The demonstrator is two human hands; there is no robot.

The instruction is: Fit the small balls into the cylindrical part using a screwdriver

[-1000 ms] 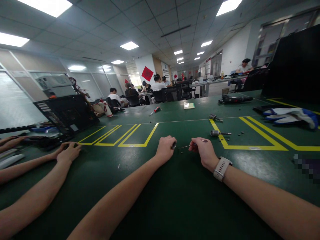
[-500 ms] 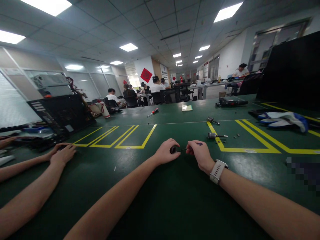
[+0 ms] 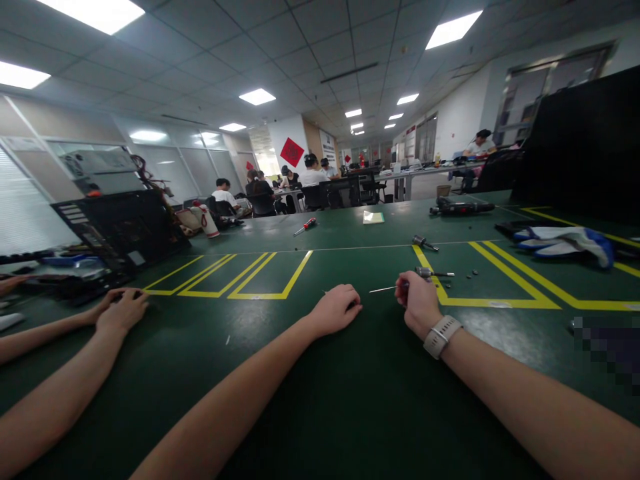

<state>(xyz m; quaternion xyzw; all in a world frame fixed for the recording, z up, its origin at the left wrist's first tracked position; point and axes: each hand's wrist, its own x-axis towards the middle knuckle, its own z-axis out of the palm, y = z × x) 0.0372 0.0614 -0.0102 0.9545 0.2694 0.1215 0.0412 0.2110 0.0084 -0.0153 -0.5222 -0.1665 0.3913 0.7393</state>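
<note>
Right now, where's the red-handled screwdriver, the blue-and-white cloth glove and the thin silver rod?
Red-handled screwdriver (image 3: 309,224), head view: handle.
Blue-and-white cloth glove (image 3: 570,239), head view: white fabric.
Thin silver rod (image 3: 383,289), head view: middle of shaft.

Landmark: red diamond poster (image 3: 292,152), fixed to a white pillar (image 3: 286,128). Above it, a grey tiled ceiling (image 3: 267,40) carries lit rectangular panels (image 3: 257,97). Left of it runs a glazed partition (image 3: 163,163); farther left, a window with horizontal blinds (image 3: 30,213). Right of it, a white wall (image 3: 465,100) recedes beyond grey floor (image 3: 424,188). Below and right of it, dark chairs (image 3: 347,192) stand near a pale table (image 3: 417,169). Nearer than it spreads the green bench (image 3: 360,407), marked with yellow tape (image 3: 257,297).
</note>
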